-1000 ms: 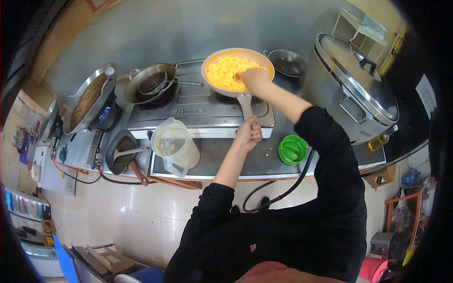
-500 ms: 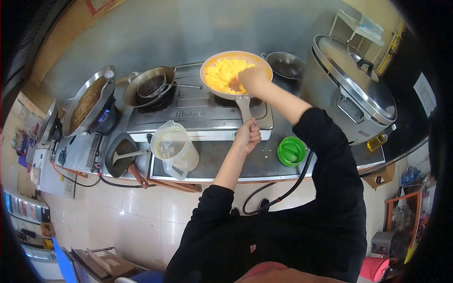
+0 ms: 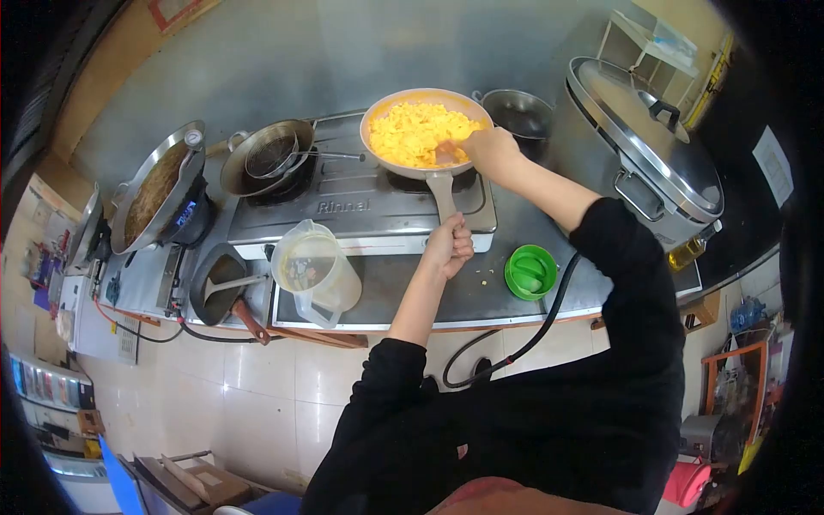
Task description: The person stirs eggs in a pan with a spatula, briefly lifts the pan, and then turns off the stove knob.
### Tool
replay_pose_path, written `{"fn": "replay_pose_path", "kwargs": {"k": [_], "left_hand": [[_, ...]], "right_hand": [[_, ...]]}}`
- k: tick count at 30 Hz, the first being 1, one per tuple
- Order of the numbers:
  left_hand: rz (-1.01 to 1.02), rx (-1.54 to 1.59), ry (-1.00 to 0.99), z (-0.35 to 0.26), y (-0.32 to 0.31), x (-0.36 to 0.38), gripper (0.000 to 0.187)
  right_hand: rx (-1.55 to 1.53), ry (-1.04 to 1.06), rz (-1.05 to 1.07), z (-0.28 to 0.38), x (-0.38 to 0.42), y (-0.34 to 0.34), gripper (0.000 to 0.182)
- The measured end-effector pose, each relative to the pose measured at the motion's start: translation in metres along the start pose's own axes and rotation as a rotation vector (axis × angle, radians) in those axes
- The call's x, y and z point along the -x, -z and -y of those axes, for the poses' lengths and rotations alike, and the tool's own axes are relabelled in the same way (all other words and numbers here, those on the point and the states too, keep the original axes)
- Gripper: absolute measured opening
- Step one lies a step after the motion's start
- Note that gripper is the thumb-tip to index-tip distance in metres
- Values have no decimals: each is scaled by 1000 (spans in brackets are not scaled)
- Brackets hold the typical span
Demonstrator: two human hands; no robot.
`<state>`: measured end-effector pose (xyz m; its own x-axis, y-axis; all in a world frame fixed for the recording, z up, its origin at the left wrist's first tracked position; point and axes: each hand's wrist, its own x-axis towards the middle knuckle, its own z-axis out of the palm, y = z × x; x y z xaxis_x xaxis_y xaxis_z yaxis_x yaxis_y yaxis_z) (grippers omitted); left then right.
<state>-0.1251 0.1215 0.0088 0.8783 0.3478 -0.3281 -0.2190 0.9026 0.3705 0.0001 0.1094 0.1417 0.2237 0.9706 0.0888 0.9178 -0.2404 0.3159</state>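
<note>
My left hand [image 3: 449, 247] is closed around the pale handle of a frying pan [image 3: 403, 169], which sits on the right burner of the gas stove [image 3: 343, 219]. Yellow scrambled eggs [image 3: 412, 129] fill the pan in loose lumps. Over the pan's right rim, my right hand [image 3: 496, 156] grips a brown spatula [image 3: 446, 154] whose blade is down in the eggs; its handle is hidden by my fingers. Below and right of the stove stands a green bowl [image 3: 530, 273] with a green piece inside. A translucent measuring jug [image 3: 330, 287] is left of my left forearm.
On the stove's left burner rests a wok [image 3: 233, 176] with a strainer in it. Farther left is a large wok of oil [image 3: 159, 193]. A dark pan [image 3: 210, 300] lies near the counter edge. At right are a large rice cooker [image 3: 601, 172], an oil bottle [image 3: 687, 253] and a black hose [image 3: 549, 322].
My right hand has moved right, from above the eggs to the pan's right rim, drawing the spatula along. More of the eggs shows. My left hand keeps its hold on the handle.
</note>
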Motion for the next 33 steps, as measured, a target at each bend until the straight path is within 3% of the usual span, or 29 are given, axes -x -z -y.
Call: {"fn": "replay_pose_path", "kwargs": {"k": [3, 10, 13, 15, 18, 21, 23, 25, 29, 33], "left_hand": [[-15, -18, -4, 1, 1, 1, 15], [12, 20, -11, 1, 0, 1, 14], [-5, 13, -7, 3, 2, 2, 14], [-9, 12, -16, 1, 1, 1, 15], [-8, 12, -20, 1, 1, 1, 15], [3, 14, -8, -1, 1, 0, 15], [30, 8, -4, 1, 5, -3, 15], [19, 33, -22, 2, 1, -1, 16], [7, 54, -21, 3, 3, -3, 16], [43, 16, -14, 2, 0, -1, 15]], "right_hand": [[-10, -44, -116, -32, -48, -52, 17], [19, -62, 23, -33, -9, 68, 21], [52, 81, 8, -9, 8, 58, 19], [-25, 34, -91, 11, -24, -2, 19], [3, -4, -28, -5, -47, -1, 23], [-19, -120, 6, -24, -41, 44, 26], [-40, -202, 141, -27, -17, 99, 24], [-137, -196, 195, -49, -28, 101, 46], [51, -170, 693, -79, -86, 57, 39], [-366, -543, 939, -91, -112, 27, 25]]}}
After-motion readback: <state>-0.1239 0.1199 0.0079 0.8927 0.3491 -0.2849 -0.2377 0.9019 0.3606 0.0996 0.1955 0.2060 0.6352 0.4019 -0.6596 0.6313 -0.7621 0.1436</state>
